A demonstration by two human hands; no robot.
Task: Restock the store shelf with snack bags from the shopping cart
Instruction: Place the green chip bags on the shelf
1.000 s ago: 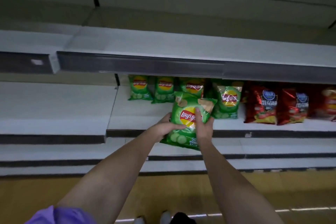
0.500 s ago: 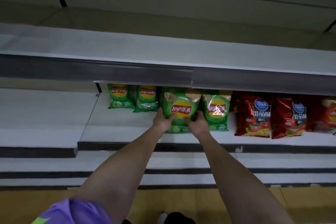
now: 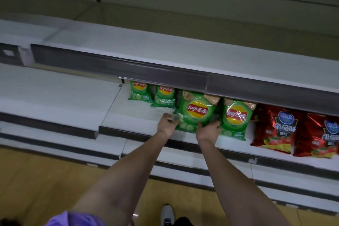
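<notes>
Shelf (image 3: 139, 115), green bag (image 3: 196, 113) in hands (image 3: 189, 126)

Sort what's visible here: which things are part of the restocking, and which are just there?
Job: green Lay's bag held by left hand and right hand; shelf; shelved green Lay's bags.
Bystanders: red tomato chip bags; upper shelf; wooden floor.

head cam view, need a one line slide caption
Both hands, left and right, set a green chip bag on the shelf.
</notes>
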